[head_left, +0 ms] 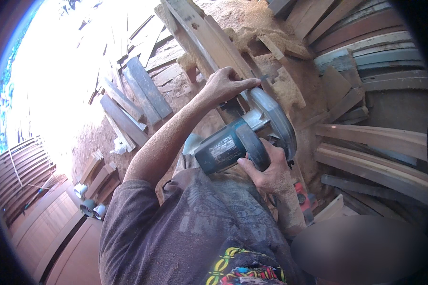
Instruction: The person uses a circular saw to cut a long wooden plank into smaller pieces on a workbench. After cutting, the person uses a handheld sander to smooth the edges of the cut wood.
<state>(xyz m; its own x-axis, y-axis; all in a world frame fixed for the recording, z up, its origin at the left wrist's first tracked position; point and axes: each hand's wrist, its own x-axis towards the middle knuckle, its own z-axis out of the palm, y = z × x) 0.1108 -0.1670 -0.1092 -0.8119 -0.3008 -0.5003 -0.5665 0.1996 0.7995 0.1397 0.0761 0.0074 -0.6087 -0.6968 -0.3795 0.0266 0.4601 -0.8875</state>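
A circular saw [223, 147] with a dark teal motor housing and a grey metal blade guard lies across the middle of the view. My right hand [269, 168] is closed round its black rear handle, the thumb on the near side. Ahead of the saw, my left hand [225, 84] bends over a long wooden board [214, 40], its fingers curled down at the board's edge. The left thumb points right, close to the front of the blade guard. Sawdust coats both forearms. The blade itself is hidden by the guard, and the left fingertips are partly out of sight.
Sawdust-covered blocks [287, 85] stand beside the board. Stacked planks [375, 137] crowd the right side; loose offcuts [147, 90] lie at left on the sandy ground. A red tool [304, 197] is by my right forearm. Wooden panels [76, 251] and pale cylinders [87, 207] are at lower left.
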